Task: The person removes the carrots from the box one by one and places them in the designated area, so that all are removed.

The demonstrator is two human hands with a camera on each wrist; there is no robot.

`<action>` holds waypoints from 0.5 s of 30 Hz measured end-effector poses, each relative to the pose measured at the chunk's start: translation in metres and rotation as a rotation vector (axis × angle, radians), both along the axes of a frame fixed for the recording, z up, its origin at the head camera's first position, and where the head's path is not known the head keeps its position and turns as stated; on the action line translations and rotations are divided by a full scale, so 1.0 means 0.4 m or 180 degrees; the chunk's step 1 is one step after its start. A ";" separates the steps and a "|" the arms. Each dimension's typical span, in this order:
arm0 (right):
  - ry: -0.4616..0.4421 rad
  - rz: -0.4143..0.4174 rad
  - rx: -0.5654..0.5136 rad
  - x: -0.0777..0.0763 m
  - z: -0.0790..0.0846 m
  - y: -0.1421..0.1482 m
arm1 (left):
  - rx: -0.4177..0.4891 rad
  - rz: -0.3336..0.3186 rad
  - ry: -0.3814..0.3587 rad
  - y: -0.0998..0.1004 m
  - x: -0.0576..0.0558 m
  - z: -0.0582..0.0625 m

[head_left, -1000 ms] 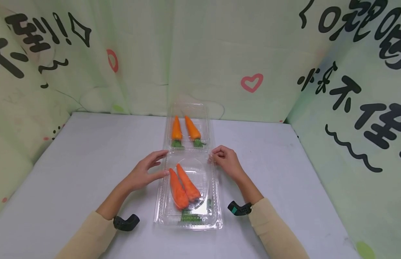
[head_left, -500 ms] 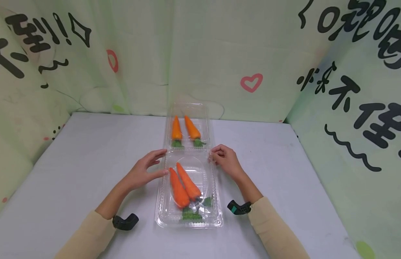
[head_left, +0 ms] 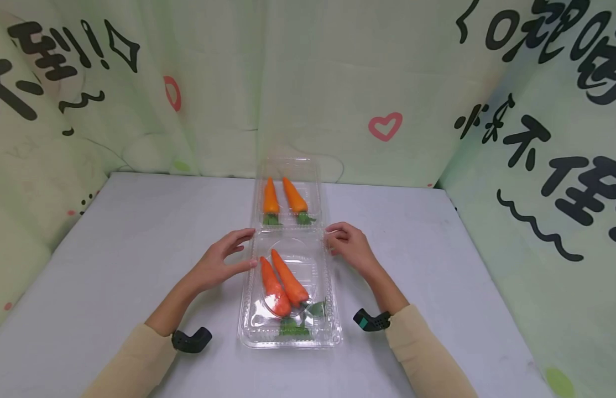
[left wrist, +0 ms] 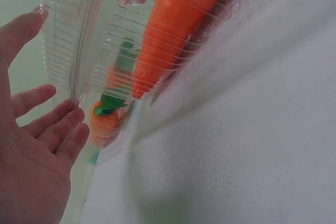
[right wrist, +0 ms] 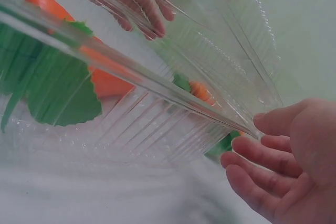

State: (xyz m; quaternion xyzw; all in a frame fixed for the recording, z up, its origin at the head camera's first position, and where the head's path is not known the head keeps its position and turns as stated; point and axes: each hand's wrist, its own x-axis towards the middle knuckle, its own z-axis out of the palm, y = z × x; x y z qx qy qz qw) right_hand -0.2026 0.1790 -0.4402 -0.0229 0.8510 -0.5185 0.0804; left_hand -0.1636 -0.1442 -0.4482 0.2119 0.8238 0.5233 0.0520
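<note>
A clear plastic clamshell box (head_left: 248,326) lies mid-table in the head view, with two orange carrots (head_left: 290,279) and green leaves (head_left: 294,327) inside. Its see-through lid (left wrist: 60,30) is over the base, the two rims meeting near my fingertips in the wrist views. My left hand (head_left: 222,260) is at the far left corner, fingers fairly straight, thumb tip touching the lid edge in the left wrist view. At the far right corner, the thumb and curled index finger of my right hand (head_left: 351,247) pinch the rim (right wrist: 247,128).
Just beyond, a second clear box (head_left: 315,193) holds two carrots (head_left: 294,196) with green tops, against the back curtain (head_left: 338,99). A white table (head_left: 178,210) spreads to both sides, with printed curtains around it. A black wrist strap (head_left: 372,320) is on each arm.
My right hand has shifted slightly to the right along with its forearm. The left hand has drifted a little to the left. Glare and visible leaves in the nearer box have changed.
</note>
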 end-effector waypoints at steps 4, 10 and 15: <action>-0.0061 -0.0041 0.0023 0.005 0.002 0.007 | -0.0006 0.0008 0.0010 0.000 0.000 0.001; -0.0064 -0.0012 -0.0041 0.012 0.005 0.013 | 0.0000 0.0021 0.0025 -0.001 0.000 -0.001; -0.0043 0.0047 -0.0117 0.021 0.006 0.015 | 0.0021 0.0007 0.0034 0.000 0.000 -0.002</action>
